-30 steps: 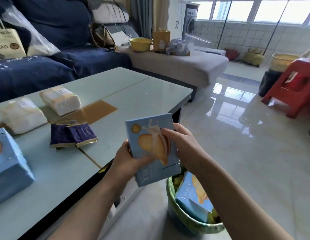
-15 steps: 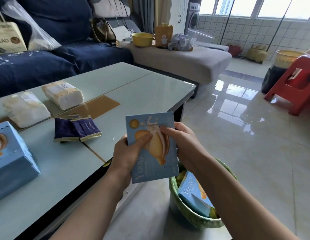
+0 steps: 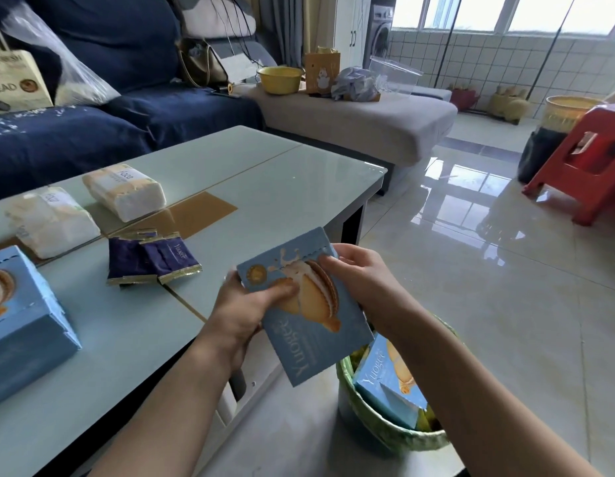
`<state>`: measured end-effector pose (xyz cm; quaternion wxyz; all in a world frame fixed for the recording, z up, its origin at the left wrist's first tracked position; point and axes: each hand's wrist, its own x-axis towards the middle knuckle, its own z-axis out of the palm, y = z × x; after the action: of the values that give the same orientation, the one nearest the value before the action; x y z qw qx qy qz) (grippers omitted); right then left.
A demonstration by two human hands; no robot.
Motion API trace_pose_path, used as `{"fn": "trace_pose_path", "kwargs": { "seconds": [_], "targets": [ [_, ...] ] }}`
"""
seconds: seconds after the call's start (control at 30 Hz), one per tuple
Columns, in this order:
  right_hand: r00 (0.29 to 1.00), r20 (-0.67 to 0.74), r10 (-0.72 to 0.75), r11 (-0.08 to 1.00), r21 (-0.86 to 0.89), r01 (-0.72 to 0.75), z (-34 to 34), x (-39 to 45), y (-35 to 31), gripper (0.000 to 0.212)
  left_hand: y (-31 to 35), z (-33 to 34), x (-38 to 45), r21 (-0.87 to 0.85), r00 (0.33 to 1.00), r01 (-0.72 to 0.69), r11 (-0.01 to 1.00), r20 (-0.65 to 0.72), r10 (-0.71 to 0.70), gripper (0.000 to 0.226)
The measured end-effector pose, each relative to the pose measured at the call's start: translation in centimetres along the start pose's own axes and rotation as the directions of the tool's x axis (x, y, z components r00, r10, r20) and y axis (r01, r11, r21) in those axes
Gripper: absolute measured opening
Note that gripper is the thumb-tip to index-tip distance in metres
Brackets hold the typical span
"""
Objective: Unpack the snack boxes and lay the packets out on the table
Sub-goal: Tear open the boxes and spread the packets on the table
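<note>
Nearest the camera, over the gap between desk edge and bin: a flattened blue biscuit box (image 3: 304, 313), held tilted with its perforated flap uppermost. Left hand (image 3: 246, 309) wrapped round the lower left side, thumb pressed across the printed biscuit, grip pinching the card to steady it. Right hand (image 3: 356, 282) at the upper right corner, fingers curled over the torn flap edge, grip likewise clamped on the box, probably to pry the end open or to crush an emptied carton. Just below, on the floor, a green-lined bin (image 3: 378, 426) with another blue carton (image 3: 388, 383) of the same kind inside, so likely the drop point for empties. Further out on the glass desk (image 3: 292, 187), purple snack packets (image 3: 151, 258) overlapping in a small pile, laid where unpacked contents belong. At the left edge, a third blue box (image 3: 20, 321), upright, seemingly waiting its turn. Beyond the packets, two wrapped tissue packs (image 3: 124, 192) side by side. Farthest back, a blue sofa (image 3: 127, 115) and grey chaise (image 3: 361, 118).
</note>
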<state>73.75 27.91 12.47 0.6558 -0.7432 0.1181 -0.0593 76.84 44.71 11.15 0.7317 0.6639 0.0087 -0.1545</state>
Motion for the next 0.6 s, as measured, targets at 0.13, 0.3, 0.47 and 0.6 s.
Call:
{"fn": "trace_pose_path", "kwargs": {
  "seconds": [0.13,0.3,0.47,0.6],
  "targets": [
    [0.992,0.08,-0.098,0.963,-0.246,0.115,-0.2,0.0,0.3,0.01,0.9,-1.8,0.7,0.317,0.975,-0.2,0.927,-0.031,0.221,0.094],
    [0.974,0.175,-0.142,0.894,-0.399,0.202,0.4,0.2,1.0,0.029,1.0,-1.0,0.1,0.476,0.967,-0.205,0.855,0.234,0.101,0.06],
    [0.984,0.055,-0.172,0.909,-0.376,0.18,-0.3,0.3,0.9,0.03,0.7,-1.1,0.2,0.378,0.974,-0.171,0.91,0.206,0.098,0.04],
    [0.985,-0.105,-0.14,0.9,-0.428,0.082,-1.5,0.5,0.8,0.05,0.1,-0.8,0.8,0.292,0.995,-0.086,0.953,-0.017,0.095,0.031]
  ]
}}
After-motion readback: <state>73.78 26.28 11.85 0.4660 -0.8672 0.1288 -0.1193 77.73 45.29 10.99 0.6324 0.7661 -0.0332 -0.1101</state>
